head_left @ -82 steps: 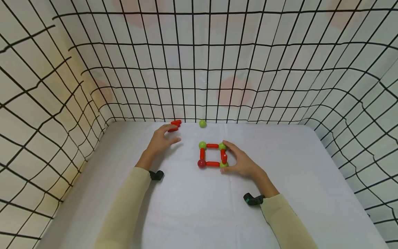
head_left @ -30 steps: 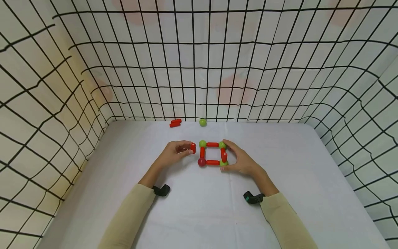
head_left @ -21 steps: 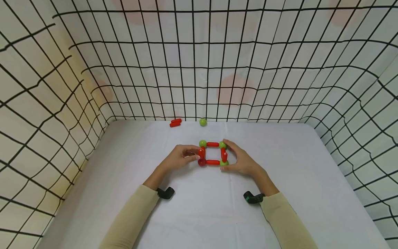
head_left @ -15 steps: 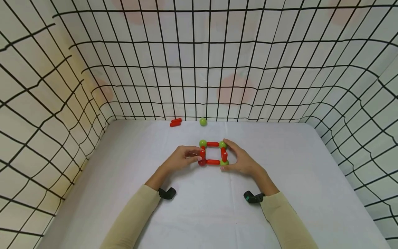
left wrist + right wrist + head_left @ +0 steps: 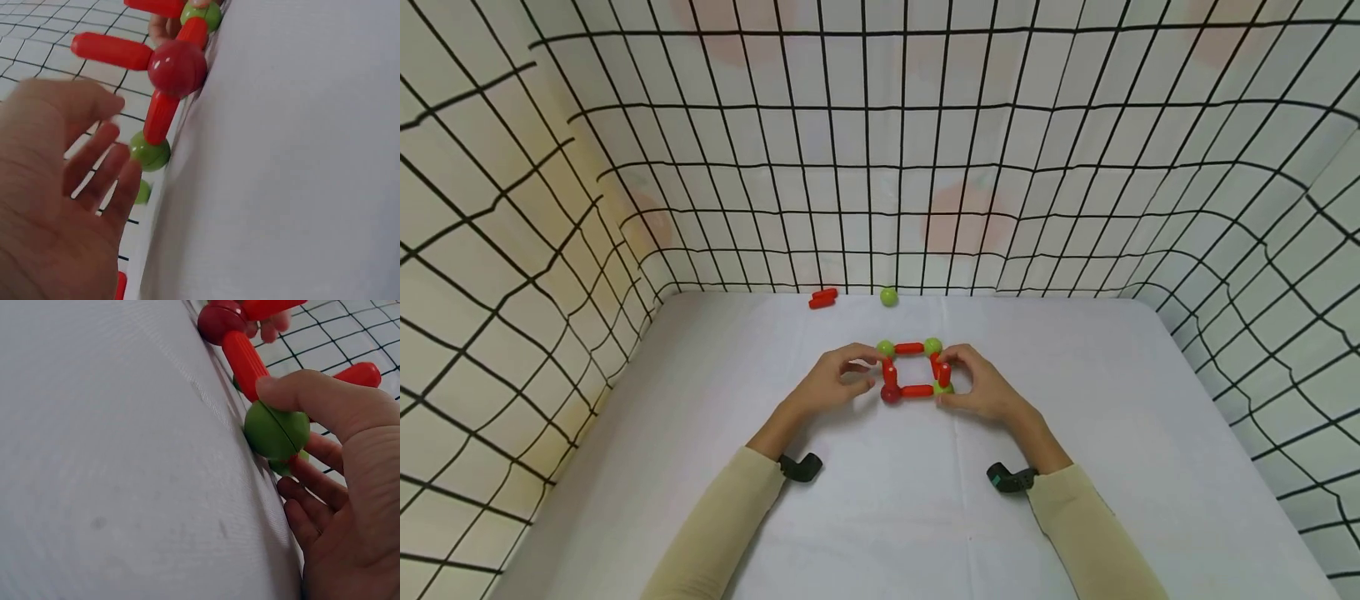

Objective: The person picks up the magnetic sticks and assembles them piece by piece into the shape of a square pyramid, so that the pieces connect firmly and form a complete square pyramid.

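A square of red rods joined by balls lies on the white table, a magnetic-looking building toy. Its corners are a dark red ball at near left, a green ball at near right, and far green balls. One red rod stands up from the red ball, another upright rod from the near-right green ball. My left hand is beside the left side, fingers spread and holding nothing; whether a fingertip touches the far-left ball is unclear. My right hand pinches the near-right green ball, thumb in front.
Two loose red rods and a single green ball lie at the table's back edge. Black wire grid stands behind the table and along both sides. White cloth covers the table.
My left hand brought a red rod from the back, stood it on the red ball and let go. My right fingers moved from the far-right ball toward the near-right one; the square skewed slightly.
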Tool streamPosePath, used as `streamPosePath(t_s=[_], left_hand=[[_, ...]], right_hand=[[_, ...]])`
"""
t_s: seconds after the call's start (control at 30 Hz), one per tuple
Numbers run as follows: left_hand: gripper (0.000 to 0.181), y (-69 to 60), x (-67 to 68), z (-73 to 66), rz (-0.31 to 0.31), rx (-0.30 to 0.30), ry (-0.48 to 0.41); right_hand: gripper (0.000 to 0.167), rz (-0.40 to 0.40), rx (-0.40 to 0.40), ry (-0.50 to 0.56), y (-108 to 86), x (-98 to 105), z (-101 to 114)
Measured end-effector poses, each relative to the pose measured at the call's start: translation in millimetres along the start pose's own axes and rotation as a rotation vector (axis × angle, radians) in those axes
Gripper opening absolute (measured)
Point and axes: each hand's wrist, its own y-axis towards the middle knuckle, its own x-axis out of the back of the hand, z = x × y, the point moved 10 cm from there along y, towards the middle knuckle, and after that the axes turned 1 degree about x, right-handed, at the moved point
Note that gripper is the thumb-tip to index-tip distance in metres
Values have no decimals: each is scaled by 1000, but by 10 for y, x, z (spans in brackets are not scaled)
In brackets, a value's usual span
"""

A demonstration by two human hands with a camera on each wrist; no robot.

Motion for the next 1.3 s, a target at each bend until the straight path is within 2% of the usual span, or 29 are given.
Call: streamPosePath(t_s=[0.07,0.13,0.27,0.37,0.53,0.73,0.83,0.9,1.1,1.3], left_hand=[[43,3,43,11,-41,-14,50],[44,11,56,31,-56,-9,89],[45,24,25,93,-33,31,171],[40,7,9,132,-27,73,204],[35,-13,4,144,-33,92,197],[35,3,-38,112,-23,78,206],[36,13,-71,90,-24,100,218],[37,21,-90,70,-28,101,222],[37,40,-143,-2,-23,72,217],[39,44,-115,45,-13,97,214]], right_hand=[[54,11,-5,4,5,-10,3],[48,24,-32,2,17,-18,-8],[42,38,-73,-19,59,-2,-16],[42,32,-52,-41,80,24,-3],[60,18,-73,-25,5,60,-72],[90,97,-83,39,-103,21,-70],[112,111,-92,-2,-97,-15,-56],[119,104,-107,-39,-69,-42,-65],[118,84,-133,-87,12,-84,-89],[117,98,-160,-91,31,-92,-122]])
